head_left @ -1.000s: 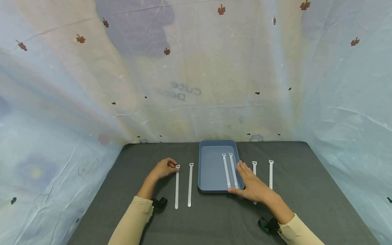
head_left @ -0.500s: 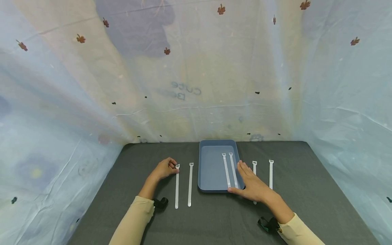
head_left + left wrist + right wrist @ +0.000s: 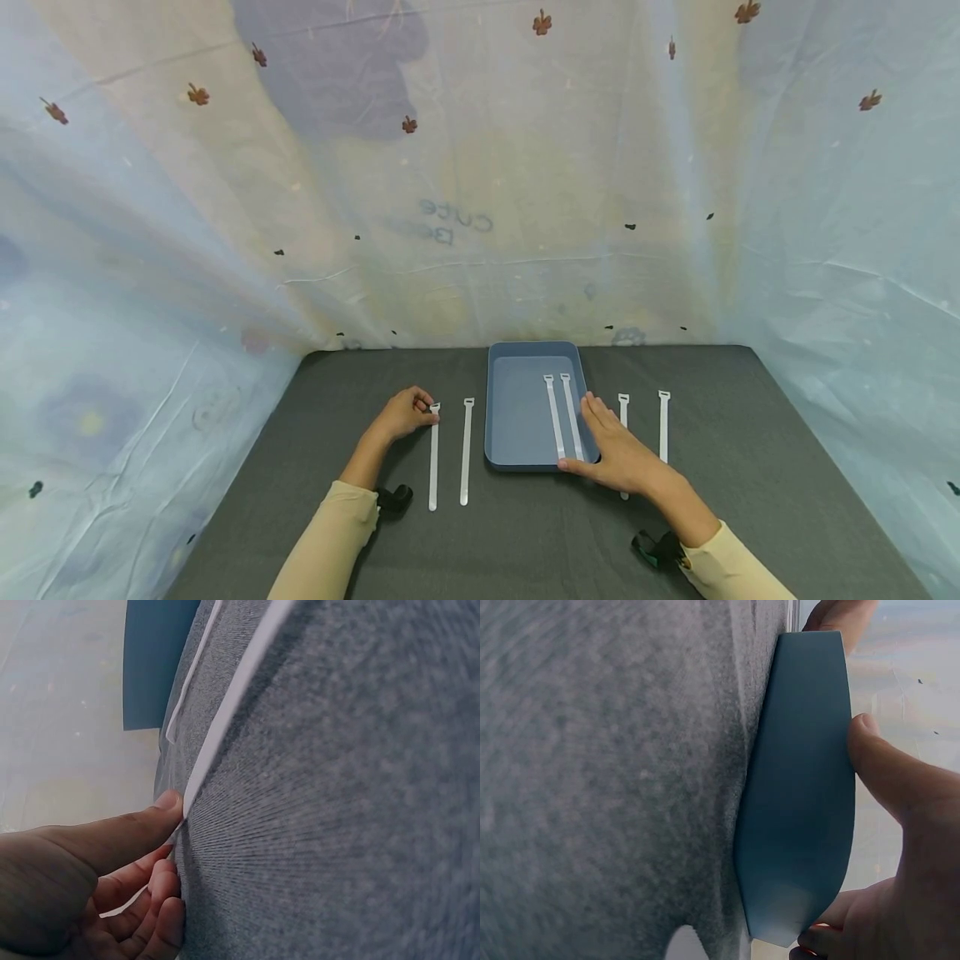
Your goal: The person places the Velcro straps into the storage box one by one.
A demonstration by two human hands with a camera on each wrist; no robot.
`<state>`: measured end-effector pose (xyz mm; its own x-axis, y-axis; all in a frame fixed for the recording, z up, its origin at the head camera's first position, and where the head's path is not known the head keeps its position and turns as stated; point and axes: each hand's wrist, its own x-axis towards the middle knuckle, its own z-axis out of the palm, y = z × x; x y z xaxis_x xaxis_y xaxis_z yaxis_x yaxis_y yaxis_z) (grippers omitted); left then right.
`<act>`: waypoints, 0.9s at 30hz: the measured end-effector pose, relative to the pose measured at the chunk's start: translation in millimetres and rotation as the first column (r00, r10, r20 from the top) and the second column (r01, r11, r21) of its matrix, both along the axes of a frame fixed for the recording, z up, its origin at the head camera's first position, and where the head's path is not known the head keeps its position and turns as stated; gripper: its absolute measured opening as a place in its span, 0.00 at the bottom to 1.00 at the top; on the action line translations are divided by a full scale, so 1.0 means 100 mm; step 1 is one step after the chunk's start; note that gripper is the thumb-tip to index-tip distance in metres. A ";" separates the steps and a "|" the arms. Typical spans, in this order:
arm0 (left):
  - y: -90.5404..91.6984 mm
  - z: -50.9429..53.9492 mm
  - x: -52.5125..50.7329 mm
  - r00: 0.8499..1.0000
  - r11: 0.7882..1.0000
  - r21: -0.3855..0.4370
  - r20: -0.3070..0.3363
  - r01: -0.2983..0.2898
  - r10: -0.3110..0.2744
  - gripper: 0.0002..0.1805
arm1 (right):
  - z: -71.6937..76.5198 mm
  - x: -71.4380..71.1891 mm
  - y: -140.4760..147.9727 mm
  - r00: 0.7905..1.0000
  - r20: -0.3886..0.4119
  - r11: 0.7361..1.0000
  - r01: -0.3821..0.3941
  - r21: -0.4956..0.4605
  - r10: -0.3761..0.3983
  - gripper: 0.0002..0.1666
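In the head view, my left hand [image 3: 405, 414] holds the slotted head end of the leftmost white cable tie [image 3: 433, 467] on the table. The left wrist view shows the thumb [image 3: 165, 806] against the end of that tie [image 3: 217, 735], with the other fingers curled beside it. A second cable tie [image 3: 467, 454] lies parallel to its right. My right hand [image 3: 618, 457] rests on the near right corner of the blue-grey tray [image 3: 495, 400], thumb on its front rim and fingers along its right side. Two cable ties [image 3: 553, 417] lie side by side in the tray.
Right of the tray lie two more cable ties [image 3: 663, 425], partly hidden by my right hand and arm. A dark grey cloth covers the table [image 3: 525, 542]. A patterned sheet [image 3: 480, 208] hangs behind it and along both sides.
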<state>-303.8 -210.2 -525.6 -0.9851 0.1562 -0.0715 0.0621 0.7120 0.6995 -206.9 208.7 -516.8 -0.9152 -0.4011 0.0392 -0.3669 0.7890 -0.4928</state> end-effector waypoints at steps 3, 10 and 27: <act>0.01 0.00 0.00 1.000 1.000 -0.003 0.002 -0.002 0.002 0.16 | 0.00 0.00 0.00 1.000 0.003 1.000 0.001 -0.002 -0.001 0.74; 0.03 -0.01 0.02 0.999 1.000 -0.027 -0.043 0.004 -0.005 0.16 | 0.01 0.00 0.00 1.000 0.004 1.000 -0.002 -0.012 0.002 0.74; 0.04 -0.07 0.08 0.995 0.999 0.031 -0.100 -0.010 0.013 0.16 | 0.03 0.01 -0.01 1.000 0.008 1.000 -0.004 -0.014 0.004 0.73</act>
<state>-296.1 -206.0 -532.6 -0.9888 0.1458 0.0318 0.1248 0.6915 0.7115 -205.7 208.2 -514.2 -0.9140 -0.4040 0.0374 -0.3658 0.7806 -0.5067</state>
